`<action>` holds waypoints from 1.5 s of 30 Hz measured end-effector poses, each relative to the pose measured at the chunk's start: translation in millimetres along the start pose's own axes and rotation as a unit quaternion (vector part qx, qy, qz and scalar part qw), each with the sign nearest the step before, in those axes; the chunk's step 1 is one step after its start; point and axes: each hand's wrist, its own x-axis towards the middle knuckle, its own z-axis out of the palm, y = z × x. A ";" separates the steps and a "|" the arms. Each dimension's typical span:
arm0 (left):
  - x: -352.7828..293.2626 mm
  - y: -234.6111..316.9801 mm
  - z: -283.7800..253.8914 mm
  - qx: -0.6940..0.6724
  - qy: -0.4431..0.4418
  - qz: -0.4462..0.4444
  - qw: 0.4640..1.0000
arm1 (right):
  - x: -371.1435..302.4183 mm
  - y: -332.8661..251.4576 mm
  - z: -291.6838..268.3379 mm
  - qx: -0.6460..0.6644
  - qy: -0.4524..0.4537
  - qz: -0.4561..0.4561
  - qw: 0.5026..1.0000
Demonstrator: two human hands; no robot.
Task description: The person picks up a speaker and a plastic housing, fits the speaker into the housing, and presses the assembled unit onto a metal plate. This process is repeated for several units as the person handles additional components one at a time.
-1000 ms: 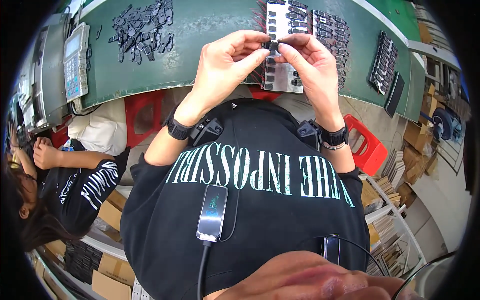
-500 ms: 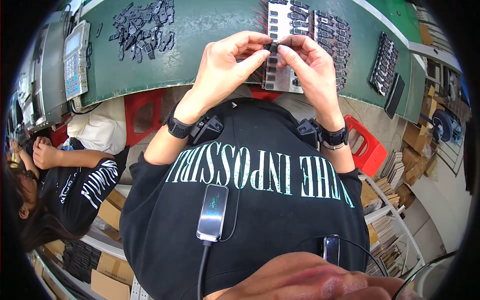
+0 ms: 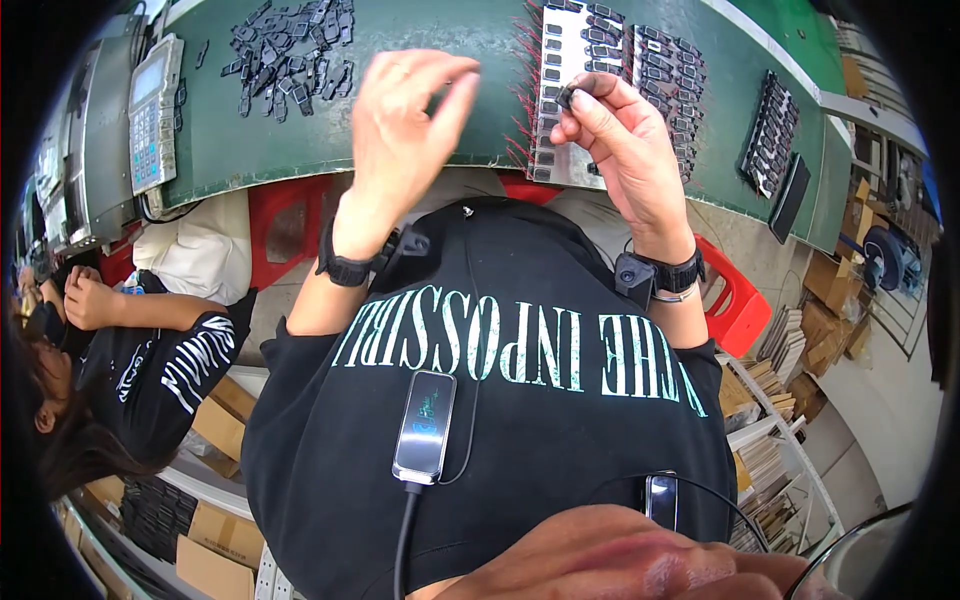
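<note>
Over the green table, my right hand [image 3: 632,135] pinches a small black plastic piece [image 3: 567,97] between thumb and fingertips. It is held just above a pale strip board [image 3: 552,62] lined with dark rectangular parts, with thin red wires [image 3: 521,98] sticking out along its left side. My left hand [image 3: 395,135] hangs in the air left of the board, thumb and forefinger apart, and nothing shows in it. A loose heap of small black frame-like pieces [image 3: 290,55] lies on the table beyond it, to the left.
More rows of black pieces [image 3: 668,85] sit right of the board. Farther right lie another filled strip [image 3: 768,130] and a flat black bar [image 3: 789,196]. A keypad device [image 3: 152,115] stands at the left. A co-worker's hand [image 3: 92,300] shows at far left.
My left hand has come away from the small black piece and moved left, its fingers parting. My right hand keeps the piece and has shifted slightly right.
</note>
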 end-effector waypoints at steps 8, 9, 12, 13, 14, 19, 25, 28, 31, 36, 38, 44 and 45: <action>2.9 32.6 2.3 -0.249 -0.079 -0.083 0.962 | -5.1 0.5 4.5 -0.083 0.012 -0.046 0.995; 3.0 32.9 2.7 -0.256 -0.085 -0.091 0.959 | -5.9 1.3 5.1 -0.092 0.014 -0.058 0.994; 1.4 32.0 5.1 -0.300 -0.094 -0.119 0.942 | -9.3 1.7 9.1 -0.123 0.025 -0.084 0.989; 0.6 31.6 5.7 -0.321 -0.098 -0.134 0.932 | -10.7 1.6 10.9 -0.145 0.033 -0.097 0.984; -0.5 31.1 6.1 -0.320 -0.097 -0.134 0.933 | -11.0 1.8 12.3 -0.166 0.041 -0.109 0.979; -1.5 32.2 4.4 -0.401 -0.140 -0.217 0.879 | -12.7 13.6 12.9 -0.240 0.056 -0.188 0.951; -6.1 28.9 17.9 -0.522 -0.143 -0.273 0.796 | -13.4 17.0 20.4 -0.166 0.060 -0.179 0.968; -6.7 32.1 23.3 -0.542 -0.114 -0.277 0.785 | -12.4 18.4 23.2 -0.108 0.058 -0.162 0.979; -9.4 37.5 30.0 -0.512 -0.071 -0.247 0.819 | -10.2 19.4 22.1 -0.061 0.048 -0.150 0.986; -10.7 39.3 37.4 -0.319 0.011 -0.072 0.945 | -5.5 22.4 13.4 0.107 0.019 -0.047 0.993; -10.1 38.9 39.0 -0.262 0.024 -0.016 0.965 | -3.9 23.1 10.9 0.161 0.008 -0.010 0.987; -7.2 35.7 41.5 -0.249 0.086 0.015 0.965 | 1.1 27.2 4.4 0.236 -0.045 0.040 0.970; -6.4 34.7 42.5 -0.231 0.107 0.036 0.966 | 1.6 27.3 4.5 0.245 -0.045 0.052 0.967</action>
